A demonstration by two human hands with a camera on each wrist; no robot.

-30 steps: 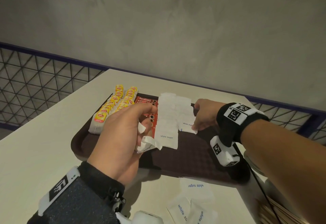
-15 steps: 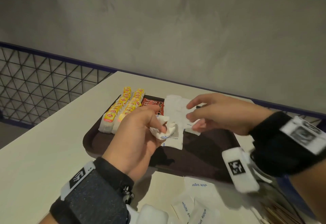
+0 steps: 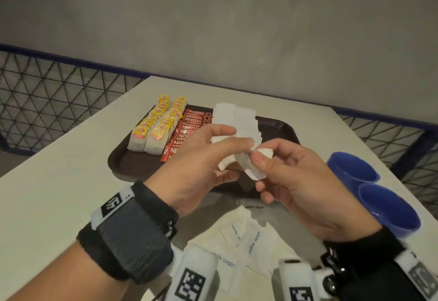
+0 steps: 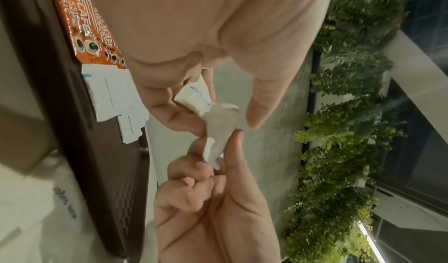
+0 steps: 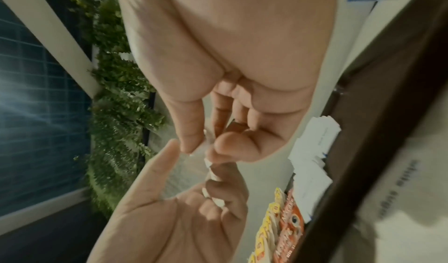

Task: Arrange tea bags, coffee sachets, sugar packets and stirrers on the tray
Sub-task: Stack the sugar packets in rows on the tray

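I have a small bunch of sugar packets (image 3: pixel 233 162) up in the air between both hands, above the near edge of the tray (image 3: pixel 123 160). My left hand (image 3: pixel 199 158) curls round the bunch, thumb on top; my right hand (image 3: pixel 291 177) pinches one packet's end between thumb and forefinger. How many packets my left holds, I cannot tell.

The risk, as I judge it: these packets are thin and slippery, and as I draw one away the others may slide out of my left fingers and drop onto the row (image 3: pixel 237 118) already laid on the tray, knocking it askew, or fall onto the loose packets (image 3: pixel 251 241) on the table (image 3: pixel 47 205). Pulling too hard at one corner could also tear the paper and spill sugar.

The pinched packet's long axis runs roughly from my left hand to my right, tilted down toward my right, crumpled rather than flat. The laid row runs away from me, beside the coffee sachets (image 3: pixel 189 132) and tea bags (image 3: pixel 156 127). The packet needs turning to match that row
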